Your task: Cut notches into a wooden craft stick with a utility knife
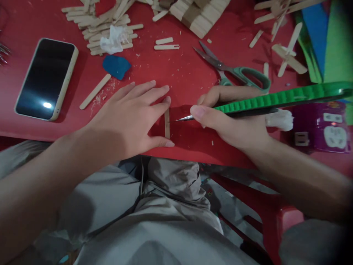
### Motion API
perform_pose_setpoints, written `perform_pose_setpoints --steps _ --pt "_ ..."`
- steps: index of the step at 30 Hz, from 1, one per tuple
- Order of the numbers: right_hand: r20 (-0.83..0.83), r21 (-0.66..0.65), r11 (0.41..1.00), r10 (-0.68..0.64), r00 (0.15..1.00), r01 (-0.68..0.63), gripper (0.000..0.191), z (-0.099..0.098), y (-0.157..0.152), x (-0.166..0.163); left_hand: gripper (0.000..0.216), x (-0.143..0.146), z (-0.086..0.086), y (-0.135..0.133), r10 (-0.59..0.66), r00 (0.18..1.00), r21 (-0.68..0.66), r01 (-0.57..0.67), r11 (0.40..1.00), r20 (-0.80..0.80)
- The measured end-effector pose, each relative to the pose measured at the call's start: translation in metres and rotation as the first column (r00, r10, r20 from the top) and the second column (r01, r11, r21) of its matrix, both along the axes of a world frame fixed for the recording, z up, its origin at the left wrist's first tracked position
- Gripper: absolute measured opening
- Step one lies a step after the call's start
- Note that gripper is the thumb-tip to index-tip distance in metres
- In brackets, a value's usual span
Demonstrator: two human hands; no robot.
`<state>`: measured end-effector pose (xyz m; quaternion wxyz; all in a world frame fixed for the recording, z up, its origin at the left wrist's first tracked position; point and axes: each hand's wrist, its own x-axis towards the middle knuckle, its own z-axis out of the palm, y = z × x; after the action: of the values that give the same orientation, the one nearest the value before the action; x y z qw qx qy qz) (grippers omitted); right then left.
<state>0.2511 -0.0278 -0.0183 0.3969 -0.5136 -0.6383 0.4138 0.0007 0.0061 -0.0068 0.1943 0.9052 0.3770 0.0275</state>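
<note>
While the left hand (pixel 135 114) lies spread wide on the red worktop (pixel 190 145), close to its near edge, one narrow craft stick (pixel 167 125) is located beneath its fingertips; the index finger bears on the stick's far end and the thumb meets its near end, so that the stick stands square to the near edge; the right hand (pixel 234 121) is closed around a green-handled cutter (pixel 275 99), thumb along the front of the grip; the metal tip points left and sits just beside the stick's right side, at about mid-length.

Open scissors (pixel 220 65) lie beyond the right hand, farther from the near edge; two short stick pieces (pixel 167 47) lie side by side beyond the left fingertips, with shavings around them. Toward the left side of the worktop, a phone (pixel 45 77) rests screen up; between phone and left hand lie a loose stick (pixel 95 92) and a blue piece (pixel 117 67), end to end; a crumpled white tissue (pixel 113 39) sits on a stick heap (pixel 96 24) behind them. Toward the right side, a purple socket block (pixel 322 129) lies near the right wrist; crossed sticks (pixel 289 57) lie beside coloured sheets (pixel 339 51) farther back.
</note>
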Motion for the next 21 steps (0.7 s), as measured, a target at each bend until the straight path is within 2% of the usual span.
perform_pose_setpoints --steps 3,8,13,17,21 --pt "0.036 0.000 1.000 0.024 0.999 -0.024 0.040 -0.0005 -0.0007 0.0021 0.078 -0.0004 0.0002 -0.0001 -0.002 1.000 0.002 0.002 1.000 0.004" --pt "0.001 -0.007 1.000 0.017 1.000 -0.017 0.036 -0.0016 -0.0011 0.0039 0.080 0.0001 0.0003 -0.0004 0.011 1.000 -0.006 -0.011 1.000 0.009" --pt "0.014 0.009 1.000 0.023 1.000 -0.024 0.041 -0.0010 0.0005 0.0020 0.079 0.0013 0.0016 -0.0008 0.027 1.000 -0.009 -0.027 1.000 -0.005" --pt "-0.064 0.014 1.000 -0.021 0.998 0.021 0.044 -0.0015 0.0017 -0.0008 0.082 0.0013 0.0020 -0.0006 0.009 1.000 -0.010 -0.009 1.000 -0.016" --pt "-0.138 0.000 1.000 -0.024 0.990 0.024 0.035 0.0026 0.0025 -0.0049 0.081 0.0006 0.0017 -0.0018 -0.006 1.000 -0.001 0.006 1.000 -0.005"
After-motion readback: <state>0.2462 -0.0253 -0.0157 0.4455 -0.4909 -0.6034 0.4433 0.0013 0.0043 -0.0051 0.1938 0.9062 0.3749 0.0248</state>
